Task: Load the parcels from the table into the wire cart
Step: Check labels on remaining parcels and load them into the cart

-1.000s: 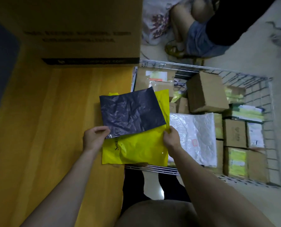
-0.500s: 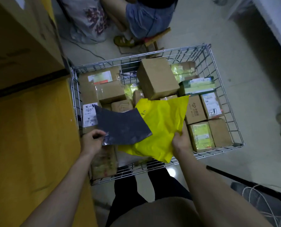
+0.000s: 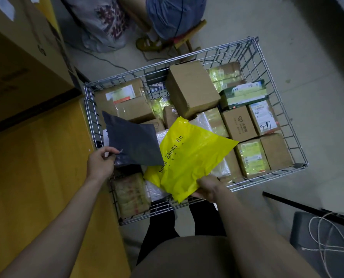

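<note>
Dim light; grey floor [image 3: 237,27]; yellow table [image 3: 36,177]; wooden stool [image 3: 189,35].

I read this as a parcel sorting room or courier depot: wire cart [image 3: 299,164] packed with taped, labelled cartons [image 3: 191,88], big cardboard box [image 3: 20,57] on yellow desk [image 3: 36,177], bare concrete floor [image 3: 317,97].

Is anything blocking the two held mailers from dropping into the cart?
Nothing visible does. The left hand pinches the grey mailer and the right hand holds the yellow mailer, both above the open-topped cart, with only loaded boxes beneath.
</note>
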